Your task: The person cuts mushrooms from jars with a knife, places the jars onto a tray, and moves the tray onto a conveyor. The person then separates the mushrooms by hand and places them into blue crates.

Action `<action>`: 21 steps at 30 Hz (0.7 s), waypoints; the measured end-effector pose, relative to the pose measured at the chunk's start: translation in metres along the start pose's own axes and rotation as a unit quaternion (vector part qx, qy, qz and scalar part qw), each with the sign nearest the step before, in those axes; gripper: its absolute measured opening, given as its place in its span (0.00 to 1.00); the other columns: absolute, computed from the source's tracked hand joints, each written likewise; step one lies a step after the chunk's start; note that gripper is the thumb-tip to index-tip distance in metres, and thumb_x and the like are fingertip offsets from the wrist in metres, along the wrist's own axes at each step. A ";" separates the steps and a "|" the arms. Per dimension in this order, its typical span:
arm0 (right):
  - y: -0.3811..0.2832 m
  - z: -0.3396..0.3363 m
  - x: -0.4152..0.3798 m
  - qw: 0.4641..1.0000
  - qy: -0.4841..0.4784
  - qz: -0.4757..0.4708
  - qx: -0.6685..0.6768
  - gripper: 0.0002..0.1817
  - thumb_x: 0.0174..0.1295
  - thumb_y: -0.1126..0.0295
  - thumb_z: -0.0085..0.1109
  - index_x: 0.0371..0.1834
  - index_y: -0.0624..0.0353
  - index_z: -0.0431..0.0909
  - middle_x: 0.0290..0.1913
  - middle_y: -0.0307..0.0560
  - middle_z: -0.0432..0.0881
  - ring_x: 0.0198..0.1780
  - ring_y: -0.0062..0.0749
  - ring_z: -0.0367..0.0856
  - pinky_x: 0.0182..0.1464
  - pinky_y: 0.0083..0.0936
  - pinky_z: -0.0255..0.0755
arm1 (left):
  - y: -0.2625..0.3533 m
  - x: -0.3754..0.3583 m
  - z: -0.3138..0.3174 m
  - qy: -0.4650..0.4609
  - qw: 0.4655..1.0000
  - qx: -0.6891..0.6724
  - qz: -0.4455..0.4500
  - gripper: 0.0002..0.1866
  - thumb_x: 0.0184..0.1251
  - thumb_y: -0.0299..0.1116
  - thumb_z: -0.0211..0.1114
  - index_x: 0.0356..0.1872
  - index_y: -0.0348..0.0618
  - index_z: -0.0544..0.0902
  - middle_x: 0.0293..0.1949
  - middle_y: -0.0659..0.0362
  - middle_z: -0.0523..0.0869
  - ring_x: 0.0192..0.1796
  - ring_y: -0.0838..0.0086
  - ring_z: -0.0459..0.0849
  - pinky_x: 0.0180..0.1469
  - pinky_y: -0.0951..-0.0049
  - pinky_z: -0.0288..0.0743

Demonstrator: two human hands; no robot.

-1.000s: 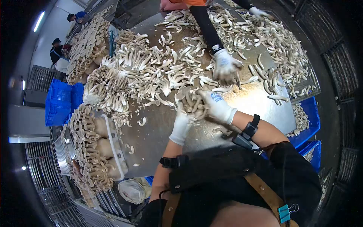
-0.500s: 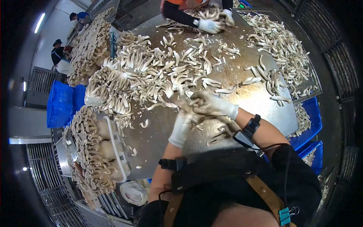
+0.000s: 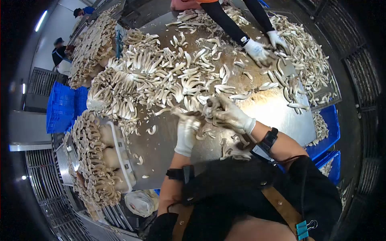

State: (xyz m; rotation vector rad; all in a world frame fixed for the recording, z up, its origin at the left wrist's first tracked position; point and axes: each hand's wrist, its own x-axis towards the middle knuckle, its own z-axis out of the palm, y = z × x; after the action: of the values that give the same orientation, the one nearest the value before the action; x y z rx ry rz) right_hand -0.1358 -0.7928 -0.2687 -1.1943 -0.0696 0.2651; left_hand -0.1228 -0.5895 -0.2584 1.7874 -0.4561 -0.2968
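My left hand (image 3: 187,130), in a white glove with bare-looking dirty fingertips, is closed near the table's middle, with a pale mushroom piece at its fingers; motion blurs it. Just right of it, my right hand (image 3: 231,115), also gloved, is wrapped round a small bunch of mushrooms (image 3: 209,109). The hands are slightly apart. Loose mushrooms (image 3: 161,76) lie heaped on the metal table (image 3: 161,138) beyond and left of them. A few darker mushrooms (image 3: 237,146) rest between my right forearm and my body.
Across the table a co-worker's gloved hands (image 3: 261,50) reach toward a large mushroom pile (image 3: 301,52). Mushroom clusters (image 3: 94,156) stand in a white crate (image 3: 122,156) at the left. Blue crates (image 3: 60,108) (image 3: 331,128) flank the table. Two people (image 3: 60,54) work farther back.
My hands have moved apart, the left one leftward and down. The co-worker's hands have left a bunch at the top and moved right, toward the large pile.
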 end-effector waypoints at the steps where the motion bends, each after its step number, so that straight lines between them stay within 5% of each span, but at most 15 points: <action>1: 0.005 0.000 -0.001 0.999 -0.012 0.038 -0.003 0.28 0.58 0.72 0.65 0.61 0.65 0.66 0.46 0.45 0.77 0.48 0.26 0.76 0.53 0.22 0.72 | -0.007 0.002 -0.006 -0.127 0.935 0.284 0.172 0.14 0.69 0.31 0.48 0.29 0.37 0.79 0.23 0.58 0.79 0.25 0.78 0.78 0.26 0.76 0.73; 2: 0.010 0.000 -0.002 0.997 -0.023 0.076 -0.005 0.28 0.57 0.76 0.64 0.61 0.65 0.66 0.45 0.45 0.77 0.46 0.26 0.76 0.51 0.19 0.73 | -0.012 -0.005 0.001 -0.130 0.936 0.282 0.168 0.14 0.69 0.31 0.48 0.29 0.37 0.79 0.23 0.58 0.79 0.25 0.78 0.78 0.26 0.76 0.73; 4: 0.004 -0.014 0.001 0.990 -0.097 0.099 -0.017 0.26 0.59 0.82 0.60 0.61 0.67 0.63 0.48 0.49 0.77 0.47 0.27 0.77 0.46 0.15 0.75 | -0.018 -0.014 0.018 -0.054 0.978 -0.179 -0.096 0.11 0.67 0.30 0.50 0.31 0.36 0.80 0.25 0.59 0.80 0.25 0.78 0.78 0.27 0.76 0.75; 5: -0.008 0.001 -0.002 0.976 0.058 0.096 0.188 0.25 0.59 0.82 0.59 0.60 0.68 0.63 0.52 0.53 0.76 0.46 0.29 0.77 0.47 0.15 0.75 | -0.007 -0.006 0.008 -0.008 0.940 -0.303 -0.159 0.10 0.67 0.29 0.51 0.36 0.35 0.81 0.28 0.59 0.81 0.26 0.80 0.78 0.28 0.79 0.75; 8: -0.032 0.007 -0.004 0.989 -0.102 0.093 -0.059 0.21 0.62 0.75 0.58 0.58 0.68 0.67 0.52 0.50 0.77 0.50 0.29 0.78 0.55 0.21 0.72 | 0.019 0.005 0.015 -0.119 0.949 -0.183 -0.226 0.11 0.65 0.24 0.51 0.43 0.35 0.80 0.29 0.59 0.83 0.26 0.79 0.79 0.28 0.78 0.76; 9: -0.039 0.009 -0.006 0.976 -0.112 0.041 -0.182 0.22 0.65 0.69 0.58 0.59 0.68 0.68 0.49 0.47 0.80 0.53 0.30 0.78 0.60 0.26 0.69 | -0.001 0.009 0.009 -0.161 0.983 0.072 -0.056 0.14 0.64 0.23 0.50 0.48 0.33 0.78 0.29 0.58 0.83 0.27 0.79 0.79 0.29 0.79 0.76; 11: -0.042 -0.009 0.012 0.993 -0.053 0.025 -0.098 0.24 0.65 0.72 0.59 0.62 0.66 0.64 0.50 0.49 0.79 0.51 0.24 0.76 0.49 0.19 0.74 | 0.010 0.016 0.002 -0.064 0.994 -0.050 -0.070 0.16 0.62 0.24 0.55 0.51 0.32 0.77 0.30 0.58 0.83 0.28 0.78 0.79 0.30 0.78 0.76; 12: -0.037 -0.012 0.011 0.992 -0.013 0.039 0.123 0.25 0.64 0.67 0.61 0.60 0.66 0.67 0.44 0.48 0.81 0.50 0.25 0.76 0.51 0.23 0.73 | 0.013 0.019 -0.002 -0.015 0.991 -0.110 -0.068 0.17 0.61 0.24 0.57 0.53 0.32 0.76 0.31 0.58 0.83 0.28 0.78 0.79 0.31 0.77 0.76; 13: -0.041 -0.011 0.014 0.987 -0.021 0.157 0.009 0.21 0.64 0.67 0.61 0.56 0.67 0.71 0.43 0.48 0.81 0.48 0.27 0.78 0.50 0.20 0.73 | 0.004 0.019 0.003 -0.050 0.984 -0.114 -0.128 0.17 0.64 0.28 0.59 0.52 0.32 0.76 0.33 0.57 0.84 0.30 0.78 0.79 0.34 0.77 0.76; 14: -0.039 0.005 0.009 0.992 0.004 0.127 0.010 0.23 0.63 0.65 0.62 0.56 0.68 0.70 0.42 0.50 0.81 0.44 0.28 0.79 0.47 0.19 0.73 | 0.017 0.024 0.009 -0.084 0.972 -0.114 -0.188 0.18 0.66 0.33 0.61 0.52 0.32 0.77 0.36 0.56 0.84 0.32 0.78 0.80 0.37 0.77 0.77; 15: -0.037 0.018 0.006 0.995 0.029 0.093 0.007 0.24 0.63 0.64 0.63 0.57 0.68 0.70 0.42 0.52 0.81 0.40 0.28 0.79 0.44 0.18 0.74 | 0.033 0.023 0.025 -0.089 0.995 0.023 0.044 0.20 0.67 0.31 0.60 0.57 0.31 0.74 0.41 0.54 0.83 0.36 0.77 0.81 0.41 0.79 0.77; 17: -0.039 -0.033 0.020 0.995 -0.030 0.023 -0.089 0.34 0.61 0.60 0.64 0.64 0.67 0.60 0.40 0.52 0.80 0.38 0.30 0.77 0.47 0.25 0.74 | 0.049 0.042 0.018 -0.014 0.979 -0.155 -0.135 0.22 0.67 0.31 0.63 0.58 0.30 0.73 0.44 0.54 0.83 0.40 0.75 0.82 0.45 0.78 0.77; 18: -0.037 -0.046 0.025 0.995 0.075 0.012 -0.062 0.33 0.61 0.59 0.64 0.64 0.64 0.62 0.41 0.53 0.79 0.38 0.31 0.78 0.47 0.26 0.74 | 0.034 0.043 0.010 0.066 0.967 -0.203 -0.141 0.24 0.67 0.33 0.63 0.58 0.28 0.71 0.46 0.53 0.82 0.42 0.73 0.82 0.46 0.78 0.77; 20: -0.041 -0.054 0.016 0.964 0.189 -0.039 -0.185 0.31 0.62 0.57 0.63 0.63 0.61 0.64 0.43 0.54 0.79 0.35 0.37 0.79 0.46 0.29 0.75 | -0.006 0.052 0.015 0.027 0.988 0.132 -0.080 0.33 0.60 0.45 0.67 0.62 0.34 0.70 0.49 0.46 0.80 0.48 0.58 0.81 0.53 0.66 0.75; 21: -0.051 -0.055 0.009 0.920 0.189 -0.085 -0.333 0.31 0.62 0.56 0.63 0.63 0.60 0.64 0.44 0.55 0.79 0.32 0.41 0.79 0.45 0.32 0.76 | -0.029 0.056 0.023 -0.047 0.935 0.345 -0.061 0.37 0.56 0.48 0.69 0.63 0.36 0.69 0.50 0.43 0.79 0.51 0.53 0.80 0.56 0.62 0.74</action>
State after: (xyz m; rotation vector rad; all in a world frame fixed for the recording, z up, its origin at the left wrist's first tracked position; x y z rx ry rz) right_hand -0.1075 -0.8580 -0.2422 -1.8884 0.0831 -0.1686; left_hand -0.0788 -0.6284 -0.2898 2.5037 -0.5608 -0.3333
